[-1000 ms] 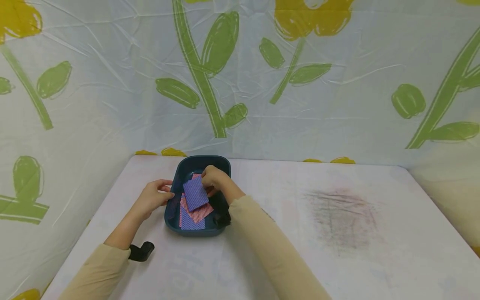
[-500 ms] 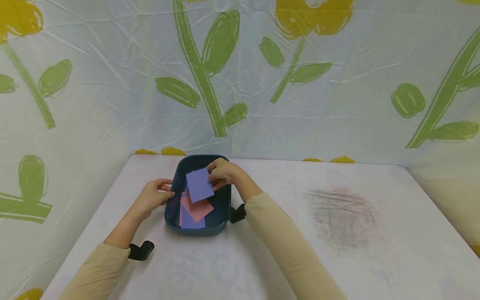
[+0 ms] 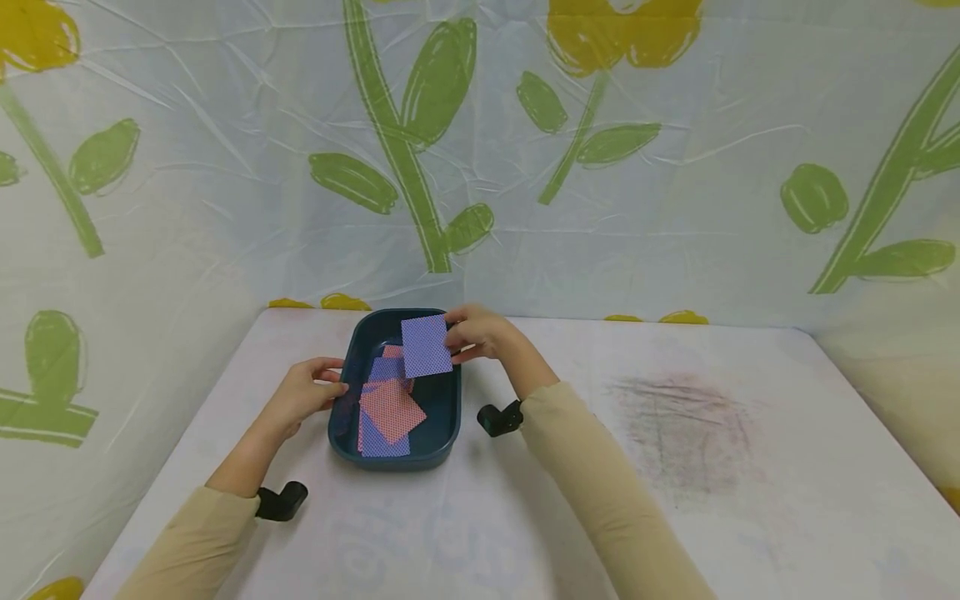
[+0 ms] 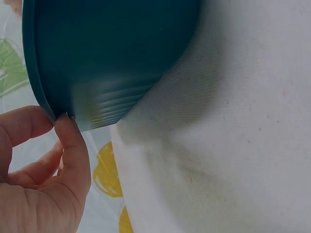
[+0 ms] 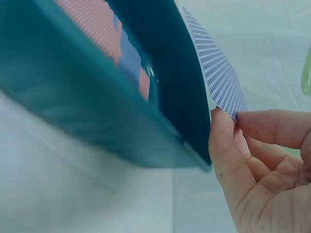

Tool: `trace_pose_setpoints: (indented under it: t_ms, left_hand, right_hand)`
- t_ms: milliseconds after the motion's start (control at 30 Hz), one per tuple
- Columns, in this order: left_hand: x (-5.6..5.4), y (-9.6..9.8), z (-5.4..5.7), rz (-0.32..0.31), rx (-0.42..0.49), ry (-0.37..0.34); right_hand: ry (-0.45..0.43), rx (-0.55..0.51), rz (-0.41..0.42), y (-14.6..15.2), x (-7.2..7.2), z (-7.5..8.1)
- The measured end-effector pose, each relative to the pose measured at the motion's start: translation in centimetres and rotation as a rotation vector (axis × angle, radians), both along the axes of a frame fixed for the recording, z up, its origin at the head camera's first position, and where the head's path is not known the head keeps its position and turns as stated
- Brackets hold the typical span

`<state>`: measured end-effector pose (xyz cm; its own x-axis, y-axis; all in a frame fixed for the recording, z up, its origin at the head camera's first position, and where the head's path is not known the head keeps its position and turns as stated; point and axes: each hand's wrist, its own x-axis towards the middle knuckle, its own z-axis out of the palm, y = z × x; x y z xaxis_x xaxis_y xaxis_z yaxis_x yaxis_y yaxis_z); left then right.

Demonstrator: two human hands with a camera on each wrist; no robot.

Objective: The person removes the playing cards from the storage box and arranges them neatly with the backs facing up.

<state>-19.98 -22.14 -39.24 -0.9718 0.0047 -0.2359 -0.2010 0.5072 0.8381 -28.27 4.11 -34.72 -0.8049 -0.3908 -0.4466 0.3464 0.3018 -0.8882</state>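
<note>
A dark teal plastic bin stands at the left of the table with several red- and blue-backed playing cards lying loose inside. My left hand pinches the bin's left rim; thumb and forefinger meet at that edge in the left wrist view. Between the thumb and fingers of my right hand is a blue-backed playing card, held by its right edge above the bin's far right corner. The right wrist view shows this card bending slightly, the hand close beside the bin's rim.
The white-covered table stretches away to the right, with a dark smudged patch on its cover. Behind it hangs a flower-printed sheet. A black wrist camera sits on each forearm.
My right hand has lifted the blue-backed card off the others and carried it right and away, toward the bin's far right corner. Red and blue cards below are now uncovered. My left hand stays put.
</note>
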Motion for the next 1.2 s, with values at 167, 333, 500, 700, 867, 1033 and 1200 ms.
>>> trace_pose_setpoints:
  t_ms: [167,333,500,700,867,1033,1200]
  left_hand:
    - [0.0,-0.1,-0.1,-0.008,0.002,0.006]
    - [0.0,-0.1,0.0,-0.016,0.008,0.01]
    - [0.2,0.0,0.3,-0.025,0.032,0.012]
    - [0.2,-0.1,0.3,-0.028,0.033,0.012]
    - [0.1,-0.2,0.0,-0.024,0.031,0.019]
    - [0.1,-0.2,-0.1,-0.022,0.031,0.017]
    - [0.2,-0.1,0.0,-0.023,0.031,0.015]
  right_hand:
    - [0.004,-0.014,-0.028,1.6,-0.3,-0.2]
    - [0.01,-0.02,-0.045,3.2,-0.5,-0.3]
    - [0.018,-0.015,-0.07,4.7,-0.7,-0.4]
    - [0.018,-0.014,-0.112,6.3,-1.1,-0.9]
    - [0.02,-0.002,-0.136,7.5,-1.2,-1.5]
    - [0.01,0.013,-0.167,8.4,-1.1,-2.1]
    - [-0.005,0.04,-0.194,9.0,-1.3,-3.1]
